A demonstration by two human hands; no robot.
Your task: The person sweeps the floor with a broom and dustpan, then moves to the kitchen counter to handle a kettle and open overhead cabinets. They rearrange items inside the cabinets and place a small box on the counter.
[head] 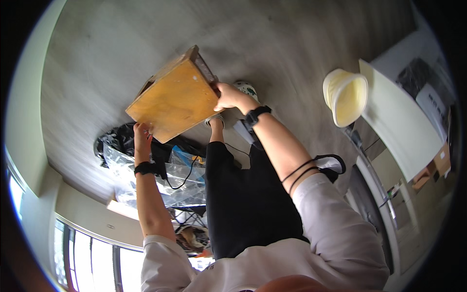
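A wooden box is held up in front of me above the floor, tilted, with a flat yellow-brown panel facing me. My right hand grips its right side, the thumb lying on the panel. At the lower left corner, my left hand holds the edge, its fingers partly hidden. Whatever the box contains cannot be seen. Black bands with devices are strapped around both wrists, and a dark cable hangs near the left one.
Clear plastic bags and black plastic lie on the floor to my left. A cream-coloured bin stands at the right beside a white table. Cardboard boxes are at the far right. My feet in clogs are below the box.
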